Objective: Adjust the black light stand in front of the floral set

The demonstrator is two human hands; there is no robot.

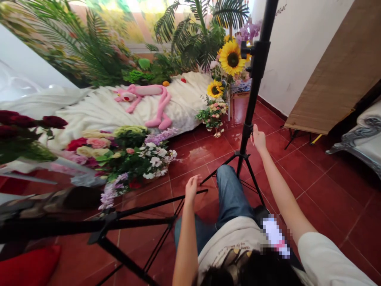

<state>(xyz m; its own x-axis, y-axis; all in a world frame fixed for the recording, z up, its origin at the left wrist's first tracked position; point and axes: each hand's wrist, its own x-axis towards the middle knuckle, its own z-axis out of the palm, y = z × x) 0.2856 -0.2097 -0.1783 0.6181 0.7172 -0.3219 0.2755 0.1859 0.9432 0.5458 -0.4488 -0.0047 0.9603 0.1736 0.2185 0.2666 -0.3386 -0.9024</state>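
Observation:
A black tripod stand (255, 75) rises in front of me, its legs spread on the floor by my knee. My right hand (258, 139) is at its lower collar, the fingers closed at the pole's side where a knob seems to sit; the fingers partly hide it. My left hand (192, 188) is held in the air with nothing in it, its fingers loosely extended. Just beyond that hand lies the foot end of a second black tripod (133, 210), tipped over sideways on the left.
A pink plush toy (149, 90) lies on white fabric (187, 107). Artificial flowers (119, 153) stand at left, sunflowers (232, 58) behind the pole. A brown panel (323, 75) and an ornate sofa (361, 135) are at right. Red tiles (315, 206) cover the floor.

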